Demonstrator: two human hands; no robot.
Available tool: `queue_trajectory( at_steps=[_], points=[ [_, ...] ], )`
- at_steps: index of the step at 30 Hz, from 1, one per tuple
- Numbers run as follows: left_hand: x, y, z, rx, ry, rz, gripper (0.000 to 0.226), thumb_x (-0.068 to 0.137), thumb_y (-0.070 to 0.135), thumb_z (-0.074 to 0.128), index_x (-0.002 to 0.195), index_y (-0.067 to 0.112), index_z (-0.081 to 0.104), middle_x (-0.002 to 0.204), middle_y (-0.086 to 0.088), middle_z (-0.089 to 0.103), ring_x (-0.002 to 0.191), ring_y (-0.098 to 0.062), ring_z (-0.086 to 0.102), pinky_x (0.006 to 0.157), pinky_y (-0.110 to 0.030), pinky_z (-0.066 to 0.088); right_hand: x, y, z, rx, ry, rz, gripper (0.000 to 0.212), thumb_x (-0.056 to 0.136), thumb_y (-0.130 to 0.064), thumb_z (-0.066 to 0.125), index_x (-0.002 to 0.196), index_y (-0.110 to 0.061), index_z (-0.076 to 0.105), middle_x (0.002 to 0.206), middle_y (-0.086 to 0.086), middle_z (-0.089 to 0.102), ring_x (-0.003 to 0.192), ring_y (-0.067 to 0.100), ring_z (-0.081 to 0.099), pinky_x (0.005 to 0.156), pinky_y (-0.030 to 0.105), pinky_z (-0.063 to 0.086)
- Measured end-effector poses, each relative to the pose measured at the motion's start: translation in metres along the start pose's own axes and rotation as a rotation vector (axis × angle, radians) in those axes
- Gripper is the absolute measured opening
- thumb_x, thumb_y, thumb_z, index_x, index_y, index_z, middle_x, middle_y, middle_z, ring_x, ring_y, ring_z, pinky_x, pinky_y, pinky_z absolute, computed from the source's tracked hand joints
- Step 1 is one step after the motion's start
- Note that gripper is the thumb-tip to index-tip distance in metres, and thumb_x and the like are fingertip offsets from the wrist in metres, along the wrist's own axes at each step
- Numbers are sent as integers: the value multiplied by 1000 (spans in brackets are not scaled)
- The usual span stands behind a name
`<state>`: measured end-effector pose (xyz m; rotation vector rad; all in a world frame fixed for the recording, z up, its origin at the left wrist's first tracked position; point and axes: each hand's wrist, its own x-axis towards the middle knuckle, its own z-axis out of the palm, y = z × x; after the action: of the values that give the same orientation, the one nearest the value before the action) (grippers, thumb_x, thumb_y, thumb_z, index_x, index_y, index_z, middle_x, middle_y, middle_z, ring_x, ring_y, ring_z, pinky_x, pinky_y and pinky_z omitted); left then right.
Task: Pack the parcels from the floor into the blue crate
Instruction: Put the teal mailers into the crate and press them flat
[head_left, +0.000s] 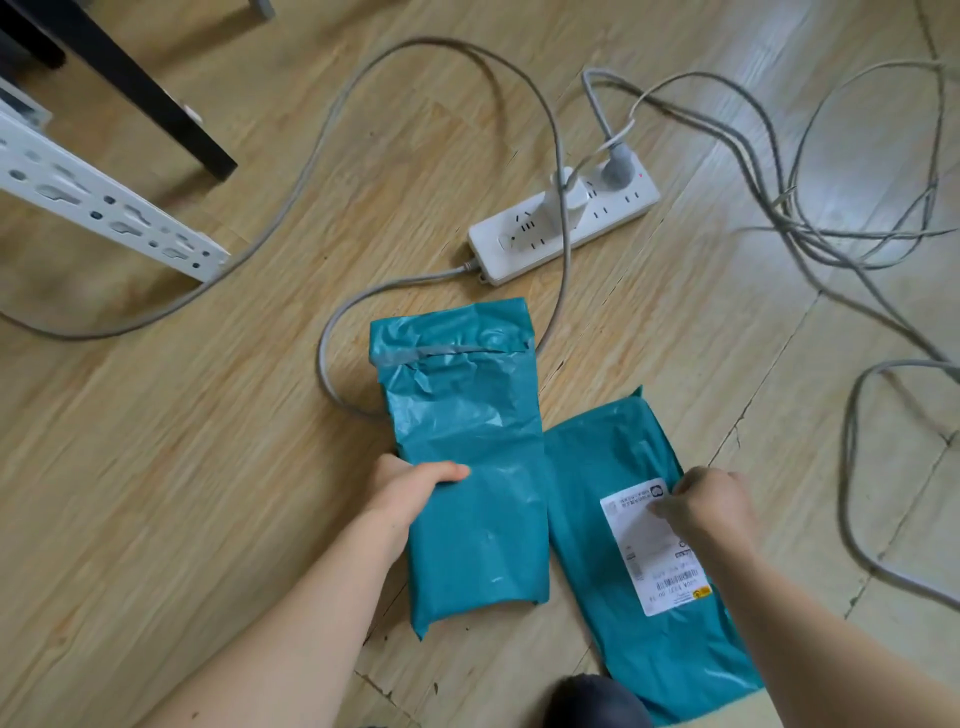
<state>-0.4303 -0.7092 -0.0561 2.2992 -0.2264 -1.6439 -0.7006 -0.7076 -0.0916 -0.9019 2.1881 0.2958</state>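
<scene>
Two teal poly-mailer parcels are observed on the wooden floor (208, 415), side by side and touching along their long edges; the blue crate is not in view.

The left parcel (467, 415) is held at its left edge by the left hand (410, 488); the thumb is laid across the top face and the fingers are hidden beneath, so the edge is pinched. The right hand (711, 504) is set on the right parcel (597, 467) at the upper corner of the white label (644, 551), fingers curled downward; whether the film is actually gripped cannot be told.

Handling is judged as follows: both parcels are wrapped in thin, glossy, creased film, so the skin is likely slippery and may slide over the contents; the flat, slack shape suggests soft, light goods, not fragile, though this is not confirmed; sagging is to be expected if a parcel is lifted by one end. A hold across the middle of a long edge, thumb above and fingers below, is recommended; the taped flap at the far end of the left parcel is best avoided.

A grey cable (332, 338) from the power strip (519, 244) is seen running under the far part of the left parcel; snagging is possible.
</scene>
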Motion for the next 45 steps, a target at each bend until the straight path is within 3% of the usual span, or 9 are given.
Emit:
queue_trajectory(
  at_steps=[4,8,12,16,20,25,32,41,45],
  points=[
    [-30,10,-10,31,-34,26,24,67,6,79,85,10,65,82,-1,69,71,-14,65,55,-22,45,-22,-5,-7,90,-120,28,26,80,-12,66,103,-11,53,85,11,64,72,25,60,61,31,45],
    [-55,23,-24,44,-39,63,24,69,6,77,87,10,62,84,-3,69,72,-15,65,57,-24,46,-53,-6,-12,-10,-155,-53,77,74,-18,77,138,-20,34,131,13,45,89,27,60,74,36,52],
    [-44,23,-28,10,-6,63,27,72,4,74,89,11,55,86,-6,64,73,-18,62,59,-25,47,-60,-8,9,-179,-147,-146,101,68,-25,81,146,-25,15,134,12,36,91,30,59,68,33,48],
    [-26,14,-22,27,-25,57,38,68,5,77,98,8,55,93,-10,66,80,-24,66,70,-32,53,-55,-3,42,-173,-71,-118,69,64,-29,81,117,-25,37,112,7,44,80,30,57,65,31,46],
    [-29,15,-26,62,-86,59,44,68,1,76,106,9,56,96,-10,68,85,-26,68,80,-38,55,-55,-14,35,-317,-250,-120,39,66,-36,77,91,-21,51,99,3,50,82,22,56,67,28,45],
    [-71,26,-52,5,-59,107,30,70,-1,76,95,10,63,87,-1,69,74,-14,65,62,-24,50,-85,-30,9,-193,-236,-199,20,74,-22,68,70,-22,48,74,1,61,70,19,58,55,27,43],
    [-187,72,-106,-43,-84,209,32,74,-2,72,88,23,59,82,12,64,72,-3,59,56,-16,42,-179,-62,-85,19,-75,-302,28,76,-10,58,97,-26,52,82,0,67,73,23,64,59,33,54],
    [-376,162,-206,-34,-16,378,33,77,3,72,84,31,54,85,14,62,80,-7,59,65,-18,45,-338,-138,-261,-27,-100,-517,20,85,-8,55,99,-19,65,89,0,65,72,16,60,44,19,40],
    [-467,178,-258,-60,49,465,31,78,6,72,96,27,57,87,16,61,79,-1,57,64,-17,44,-421,-168,-318,-3,-131,-657,19,87,-8,56,101,-19,65,93,2,67,78,20,64,54,27,52]
  ],
)
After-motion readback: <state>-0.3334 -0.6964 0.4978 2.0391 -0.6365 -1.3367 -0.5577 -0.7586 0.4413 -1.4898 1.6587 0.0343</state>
